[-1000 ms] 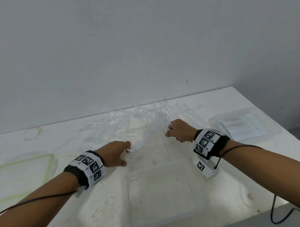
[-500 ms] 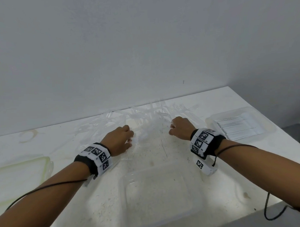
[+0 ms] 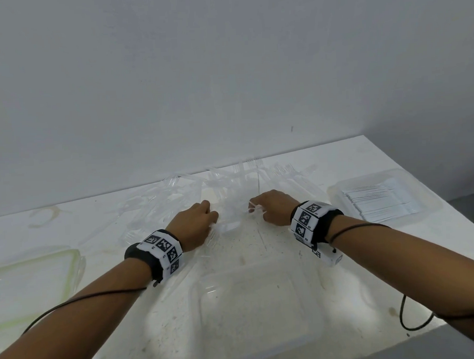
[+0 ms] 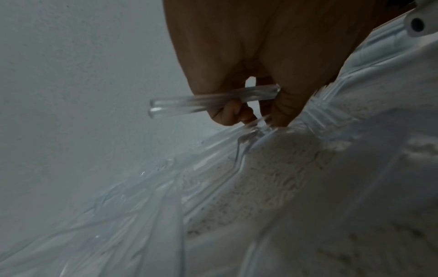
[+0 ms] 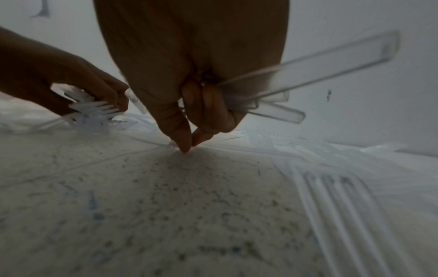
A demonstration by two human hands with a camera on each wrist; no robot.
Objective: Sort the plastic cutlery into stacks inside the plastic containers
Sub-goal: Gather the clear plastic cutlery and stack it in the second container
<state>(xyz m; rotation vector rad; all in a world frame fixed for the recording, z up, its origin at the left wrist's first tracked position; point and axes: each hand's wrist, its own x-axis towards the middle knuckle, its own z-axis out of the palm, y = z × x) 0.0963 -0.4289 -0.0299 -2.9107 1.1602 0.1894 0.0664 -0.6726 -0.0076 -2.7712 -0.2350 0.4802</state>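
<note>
Head view: both hands hold clear cutlery, left hand point(image 3: 194, 226) and right hand point(image 3: 273, 209), seemingly forks, over the table point(image 3: 259, 245).

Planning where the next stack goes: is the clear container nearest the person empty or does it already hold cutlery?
Empty. The head view shows only the speckled table through the near container; the far right container holds a stack.

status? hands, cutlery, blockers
Left hand and right hand each grip clear cutlery at the loose pile. Near container empty. No blockers.

Clear cutlery pile point(image 3: 230, 185) blurs together, pieces indistinguishable; left hand point(image 3: 194, 226) hides its held pieces.
</note>
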